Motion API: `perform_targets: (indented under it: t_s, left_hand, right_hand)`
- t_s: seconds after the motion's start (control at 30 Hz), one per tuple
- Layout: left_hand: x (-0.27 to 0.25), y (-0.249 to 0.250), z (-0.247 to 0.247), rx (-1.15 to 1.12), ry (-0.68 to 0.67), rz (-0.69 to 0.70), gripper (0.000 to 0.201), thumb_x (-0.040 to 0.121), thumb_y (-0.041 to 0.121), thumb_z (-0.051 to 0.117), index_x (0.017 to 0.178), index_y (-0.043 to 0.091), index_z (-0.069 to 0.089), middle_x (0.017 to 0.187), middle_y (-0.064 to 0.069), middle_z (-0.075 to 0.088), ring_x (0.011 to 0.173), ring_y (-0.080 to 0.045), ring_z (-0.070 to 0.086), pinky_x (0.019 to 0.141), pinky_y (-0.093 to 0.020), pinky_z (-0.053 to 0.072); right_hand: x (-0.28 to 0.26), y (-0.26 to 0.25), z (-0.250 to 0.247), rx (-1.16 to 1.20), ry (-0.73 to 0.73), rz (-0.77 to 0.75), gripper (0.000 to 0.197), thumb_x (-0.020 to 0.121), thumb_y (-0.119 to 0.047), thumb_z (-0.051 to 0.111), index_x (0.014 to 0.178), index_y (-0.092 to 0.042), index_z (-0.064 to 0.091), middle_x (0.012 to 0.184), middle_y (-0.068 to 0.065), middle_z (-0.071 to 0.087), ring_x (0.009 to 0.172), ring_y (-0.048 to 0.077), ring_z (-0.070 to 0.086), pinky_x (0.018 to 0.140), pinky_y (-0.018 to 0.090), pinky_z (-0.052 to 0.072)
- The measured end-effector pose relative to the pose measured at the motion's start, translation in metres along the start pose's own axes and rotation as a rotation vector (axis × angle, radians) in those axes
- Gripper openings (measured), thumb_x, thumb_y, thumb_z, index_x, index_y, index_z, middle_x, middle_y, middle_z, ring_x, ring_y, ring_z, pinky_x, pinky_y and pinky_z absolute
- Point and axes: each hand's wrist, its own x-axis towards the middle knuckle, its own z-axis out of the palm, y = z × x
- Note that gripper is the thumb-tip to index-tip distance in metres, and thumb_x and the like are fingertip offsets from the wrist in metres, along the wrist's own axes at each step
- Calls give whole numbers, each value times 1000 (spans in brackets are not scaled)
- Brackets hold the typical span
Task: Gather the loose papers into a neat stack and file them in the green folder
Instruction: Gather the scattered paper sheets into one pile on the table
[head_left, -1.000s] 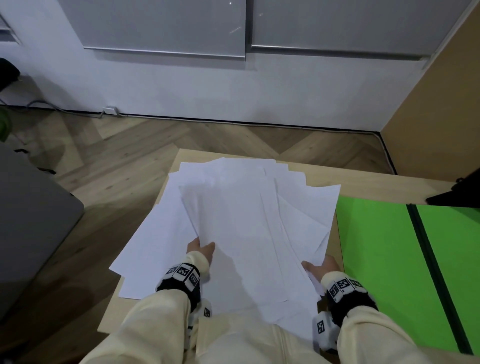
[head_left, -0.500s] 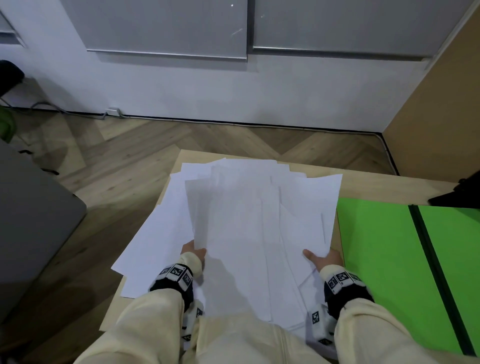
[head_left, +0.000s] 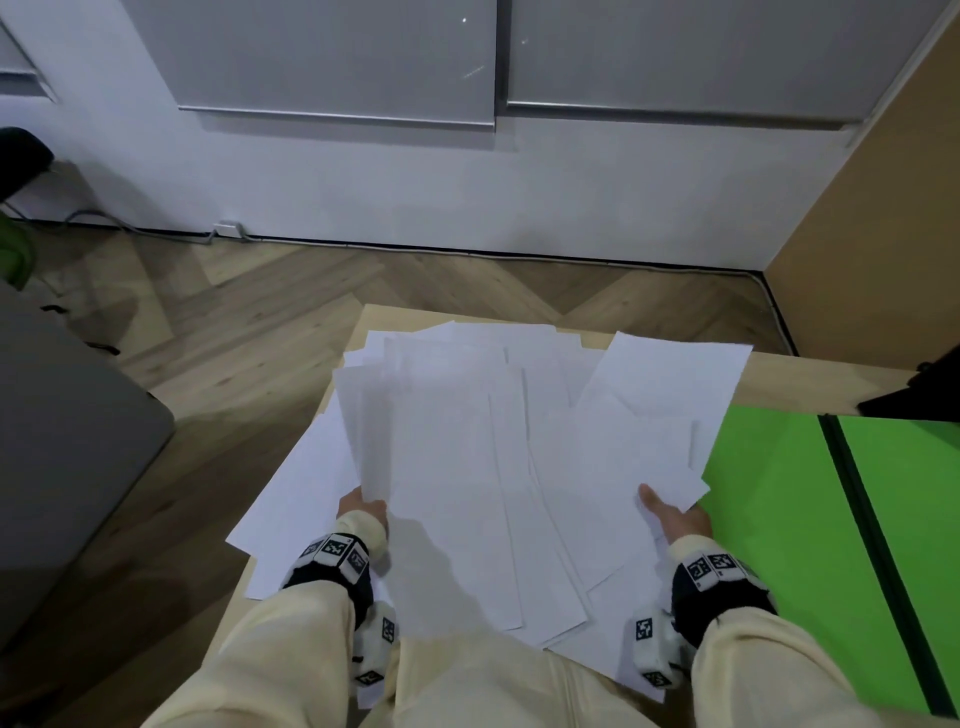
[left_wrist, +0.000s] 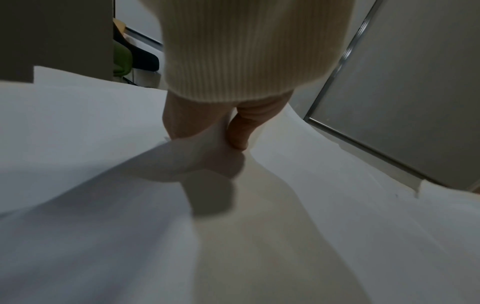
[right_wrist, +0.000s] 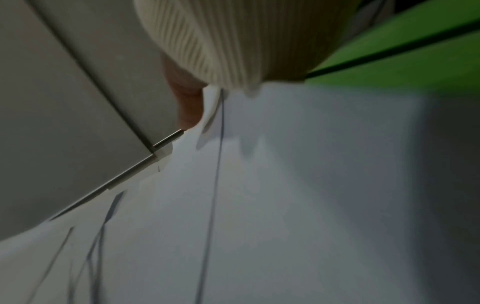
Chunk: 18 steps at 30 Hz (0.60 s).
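Sleeves: cream ribbed knit sleeves (head_left: 291, 639) reach in from the near edge, each wrist strapped with a black band carrying white coded marker blocks (head_left: 336, 552).
Left hand (head_left: 361, 512): at the near-left side of the paper pile, grasping sheets; in the left wrist view the thumb (left_wrist: 240, 131) lies on top and the other fingers go under, so the sheets bend up between them.
Right hand (head_left: 670, 514): at the near-right side of the paper pile, grasping a bundle of sheets; the thumb (head_left: 649, 496) lies on top and the fingers are hidden under the paper. The right wrist view shows only a thumb beside paper edges, blurred.
Loose papers (head_left: 488, 467): white sheets fanned and overlapping, not squared up, some lifted by the two hands, others flat below. The pile covers the left part of the table and overhangs its left edge; its near sheets reach the person's lap.
Green folder (head_left: 779, 519): lies open and flat, just right of the paper pile, a dark spine strip (head_left: 862, 519) running down its middle. The right-hand sheets overlap its left edge.
Wooden table (head_left: 779, 371): pale top, bare beyond the paper pile's far right corner.
Dark object (head_left: 919, 395): on the table past the folder's far corner; what it is cannot be told.
Floor: herringbone wood (head_left: 260, 322) beyond and left of the paper pile.
Wall: white wall with grey panels (head_left: 337, 57) farthest from the pile; a cable runs along its base.
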Motion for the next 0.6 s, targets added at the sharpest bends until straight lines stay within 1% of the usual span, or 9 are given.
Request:
perform_targets:
  t_s: [0.07, 0.1, 0.17, 0.3, 0.4, 0.47, 0.5, 0.53, 0.6]
  left_hand:
    - [-3, 0, 5, 8, -13, 13, 32, 88, 1, 47, 117, -6, 60, 110, -27, 65, 86, -28, 52, 79, -30, 38]
    - [-3, -1, 6, 14, -18, 16, 32, 88, 1, 47, 116, -6, 60, 103, -25, 64, 85, -27, 51, 78, -29, 37]
    - [-4, 0, 7, 21, -30, 9, 30, 88, 1, 46, 113, -7, 61, 90, -18, 58, 83, -27, 50, 76, -29, 37]
    - [-3, 1, 1, -2, -13, -16, 28, 86, 0, 47, 109, -8, 61, 86, -17, 56, 80, -28, 51, 74, -30, 38]
    - [-6, 3, 1, -32, -16, -14, 25, 87, -2, 46, 106, -7, 60, 83, -17, 55, 79, -27, 50, 73, -30, 37]
    - [-8, 7, 4, -57, -32, -18, 24, 87, -2, 45, 105, -8, 60, 75, -15, 54, 74, -27, 50, 72, -30, 37]
    - [-11, 11, 6, -56, -50, -20, 23, 87, -1, 45, 104, -7, 60, 74, -15, 53, 71, -26, 49, 72, -29, 37]
    - [-14, 14, 9, -48, -76, -17, 22, 88, -1, 45, 104, -5, 60, 75, -15, 54, 71, -25, 50, 72, -29, 37]
    - [-18, 18, 17, -22, -112, 2, 26, 88, 1, 47, 110, -6, 60, 85, -15, 56, 78, -24, 51, 74, -27, 37]
  right_hand:
    - [-7, 10, 6, -22, -61, 4, 73, 71, -8, 78, 133, 8, 43, 135, 12, 50, 124, 30, 52, 106, 34, 37]
    - [-14, 11, 9, -75, -54, -10, 67, 75, -3, 74, 132, 11, 43, 128, 9, 51, 123, 32, 51, 105, 35, 36]
    - [-17, 10, 12, -147, 52, -68, 52, 83, 4, 64, 130, 15, 44, 132, 25, 52, 123, 37, 51, 102, 35, 37]
    - [-7, -15, 1, -146, 248, -181, 48, 90, -12, 58, 132, 9, 46, 139, 26, 48, 127, 37, 49, 106, 38, 37]
    - [0, -57, -12, -12, 349, -396, 42, 92, -14, 54, 128, 8, 51, 133, 25, 54, 125, 36, 52, 103, 35, 39]
    - [-9, -91, -16, 169, 310, -542, 41, 92, -11, 53, 130, 6, 49, 127, 13, 57, 120, 22, 54, 96, 17, 41]
    - [-15, -106, -14, 245, 264, -586, 44, 93, -10, 53, 134, 5, 45, 126, 4, 52, 119, 13, 50, 94, 10, 38]
    - [-17, -117, -11, 312, 220, -593, 48, 93, -12, 53, 136, 3, 40, 127, 0, 48, 119, 9, 47, 95, 8, 36]
    - [-27, -135, -4, 360, 180, -593, 50, 92, -19, 57, 133, 3, 42, 132, 4, 50, 123, 13, 49, 102, 17, 36]
